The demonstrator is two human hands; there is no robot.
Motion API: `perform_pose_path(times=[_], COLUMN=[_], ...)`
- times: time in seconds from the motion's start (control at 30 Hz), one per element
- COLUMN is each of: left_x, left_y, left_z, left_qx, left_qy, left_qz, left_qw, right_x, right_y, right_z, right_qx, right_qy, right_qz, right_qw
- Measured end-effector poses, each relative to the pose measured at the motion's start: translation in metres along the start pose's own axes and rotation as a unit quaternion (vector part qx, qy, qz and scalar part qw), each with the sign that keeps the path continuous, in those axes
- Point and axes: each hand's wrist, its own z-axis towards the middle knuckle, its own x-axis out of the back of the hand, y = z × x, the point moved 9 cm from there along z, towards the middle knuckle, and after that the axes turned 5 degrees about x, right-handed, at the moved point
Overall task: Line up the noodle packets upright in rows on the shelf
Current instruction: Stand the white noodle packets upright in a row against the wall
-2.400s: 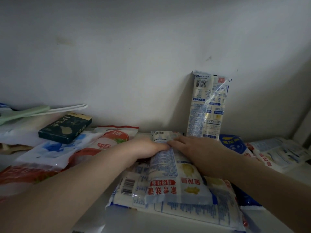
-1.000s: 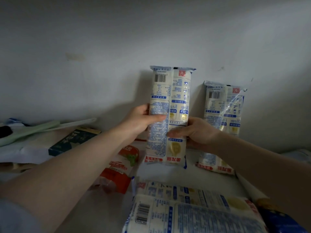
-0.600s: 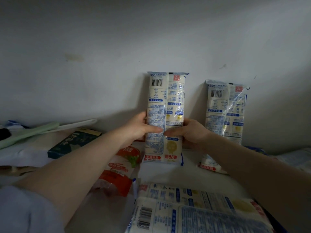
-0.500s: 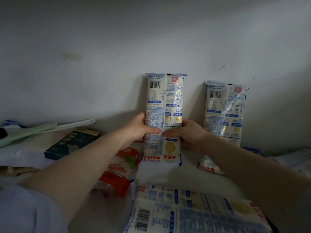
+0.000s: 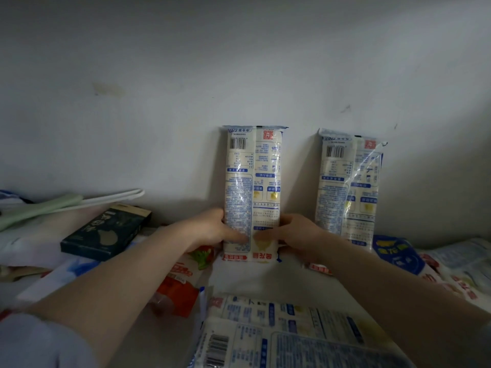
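Since half a second earlier, little is changed: the held noodle packet point(image 5: 252, 192) is kept upright at the shelf's point(image 5: 265, 277) back edge, against the wall. It is pinched low between the left hand point(image 5: 212, 231) and right hand point(image 5: 295, 235), fingers curled round its sides. A second upright packet point(image 5: 348, 187) is seen near, rightward; flat packets point(image 5: 292, 335) are seen at the front edge.

The scene is dimly and evenly lit, with a cool grey cast. Soft shadows are thrown on the wall point(image 5: 159, 75) to the left of the two upright noodle packets point(image 5: 252, 192). Faint glare is seen on their wrappers. Corners are darkened and bent by wide-angle distortion; the nearest packets point(image 5: 292, 338) are blurred.
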Motion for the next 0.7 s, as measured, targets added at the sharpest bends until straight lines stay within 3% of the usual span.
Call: perform_pose_path(times=[0.7], left_x=[-0.0063], left_y=[-0.0048], left_z=[0.0088], left_qx=[0.014], left_qy=[-0.01], left_qz=[-0.03], left_qw=[0.999], right_x=[0.0023], right_y=[0.0022], right_z=[-0.0052], right_qx=[-0.005], right_qy=[0.006], right_qz=[0.032], right_qw=[0.999])
